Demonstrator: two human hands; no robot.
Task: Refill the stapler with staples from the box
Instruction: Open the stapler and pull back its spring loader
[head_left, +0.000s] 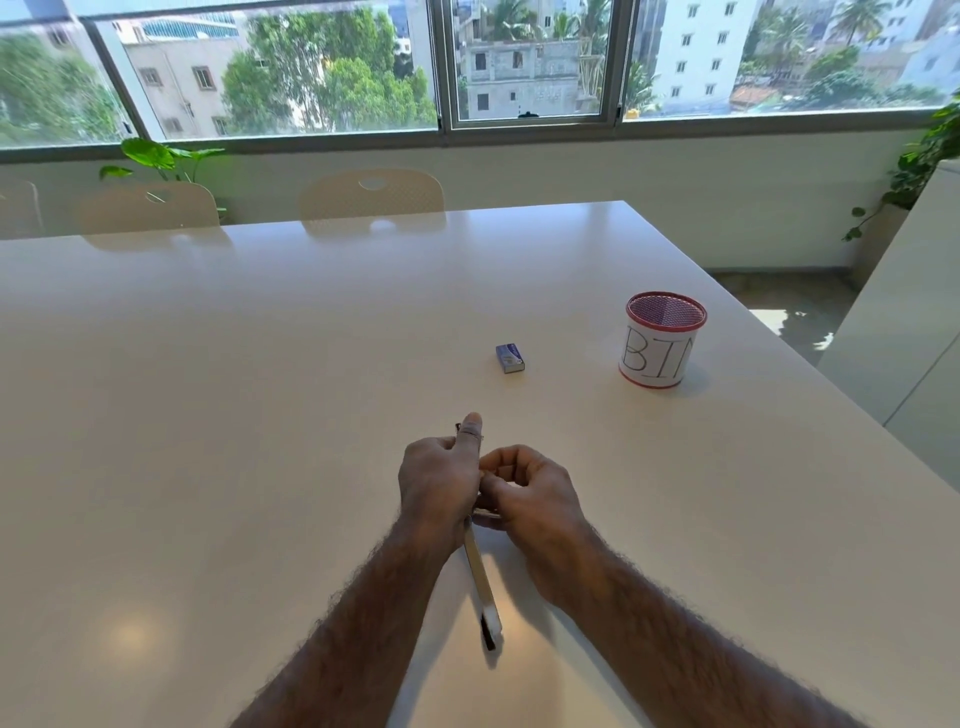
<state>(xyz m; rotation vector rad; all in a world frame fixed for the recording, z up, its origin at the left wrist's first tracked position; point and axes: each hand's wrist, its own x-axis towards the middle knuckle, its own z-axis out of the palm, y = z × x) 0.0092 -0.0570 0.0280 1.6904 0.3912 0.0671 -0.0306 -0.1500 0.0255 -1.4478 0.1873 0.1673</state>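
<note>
The stapler (480, 577) is swung open on the white table (260, 389); its white lid with a black tip points toward me, and its base is hidden under my hands. My left hand (441, 478) grips the stapler's base, thumb raised. My right hand (524, 493) is curled against it, fingertips pinched on something small at the magazine; I cannot tell whether it is a staple strip. The small blue staple box (510, 358) lies shut on the table beyond my hands, untouched.
A mesh cup with a paper label reading "BIN" (660, 343) stands to the right of the box, near the table's right edge (779, 374). Two chairs (371, 195) stand at the far side under the windows.
</note>
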